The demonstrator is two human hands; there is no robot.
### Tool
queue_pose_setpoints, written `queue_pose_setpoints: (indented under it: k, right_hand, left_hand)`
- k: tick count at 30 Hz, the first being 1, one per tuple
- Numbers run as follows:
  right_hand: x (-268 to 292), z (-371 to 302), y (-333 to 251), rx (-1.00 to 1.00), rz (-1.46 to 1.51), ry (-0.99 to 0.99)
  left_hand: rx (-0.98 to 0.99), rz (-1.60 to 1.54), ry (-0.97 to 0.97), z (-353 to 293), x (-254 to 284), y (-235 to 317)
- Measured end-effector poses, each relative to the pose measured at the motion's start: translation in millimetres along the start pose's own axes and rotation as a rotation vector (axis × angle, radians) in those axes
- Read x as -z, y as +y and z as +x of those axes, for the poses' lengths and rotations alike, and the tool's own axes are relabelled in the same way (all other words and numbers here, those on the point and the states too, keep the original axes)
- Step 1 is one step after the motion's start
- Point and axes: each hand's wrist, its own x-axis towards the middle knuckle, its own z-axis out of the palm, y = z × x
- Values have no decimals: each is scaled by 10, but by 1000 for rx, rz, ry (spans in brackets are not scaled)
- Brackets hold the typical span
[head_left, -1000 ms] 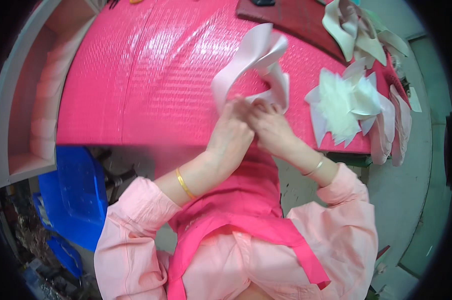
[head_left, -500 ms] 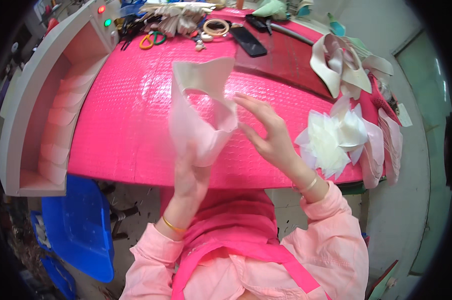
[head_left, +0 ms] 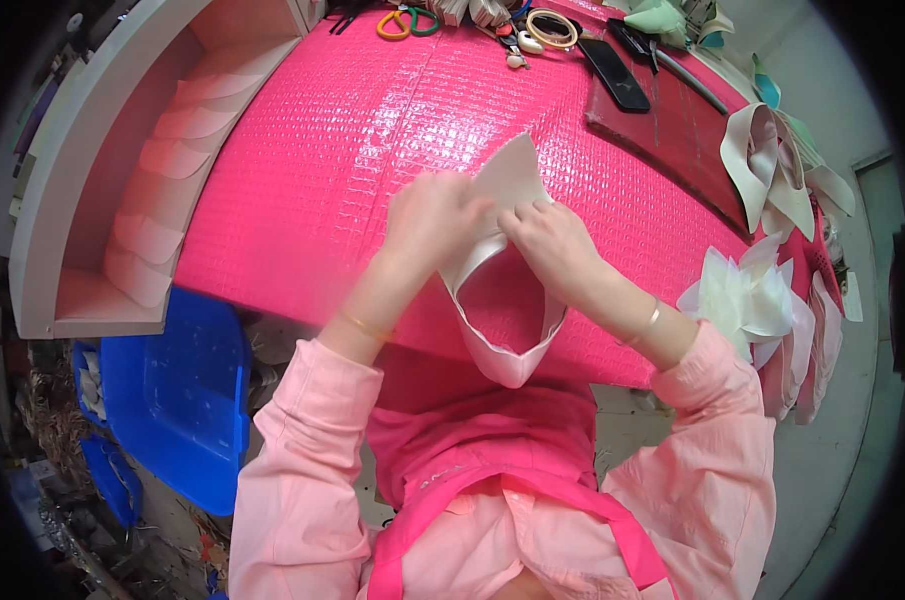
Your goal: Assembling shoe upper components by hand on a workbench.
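Observation:
A pale pinkish-white shoe upper (head_left: 516, 367) hangs over the table's near edge, its opening turned up and one pointed flap (head_left: 516, 165) rising away from me. My left hand (head_left: 433, 215), slightly blurred, is closed on the upper's left side near the flap. From the right, my right hand (head_left: 553, 245) pinches the same part with curled fingers. Both sets of fingertips meet close together at the base of the flap, and what lies right between them is hidden.
Pale cut pieces line a grey box-like machine (head_left: 93, 180) at left, above a blue bin (head_left: 178, 400). Scissors (head_left: 408, 22), a phone (head_left: 614, 75) and a dark red board (head_left: 663, 140) lie farther back. White uppers (head_left: 768, 165) and translucent pieces (head_left: 743, 300) are stacked at right.
The upper has turned so its rounded end faces me, and it sits lower and nearer. My right hand, open before, now grips it, and my left hand has moved up to the flap. The view has shifted.

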Motion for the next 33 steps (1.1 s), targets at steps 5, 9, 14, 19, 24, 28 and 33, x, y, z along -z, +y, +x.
queue_pose_setpoints:
  k: [5,9,14,19,24,28,33]
  right_hand:
    - [394,-581,149,307,253,253]
    - [219,-407,8,-154,394,166]
    - [338,-654,300,380,344,484]
    - [140,-540,436,-429,1091,213]
    - [111,-380,301,1,476,13]
    - [-73,-367,520,-510,946,-96]
    - [-138,-331,533,-500,1034,14]
  left_hand:
    - [391,-344,-297,131,75,-157]
    - [289,-353,-312,81,-104,47]
    - [507,-572,-312,68,100,-61]
    - [305,-168,-338,-48,-288,-103]
    - [240,-93,-388,63,-274,-93]
    - [-396,136,197,-147,-51,289]
    - [-58,99,-227,-352,-155,56]
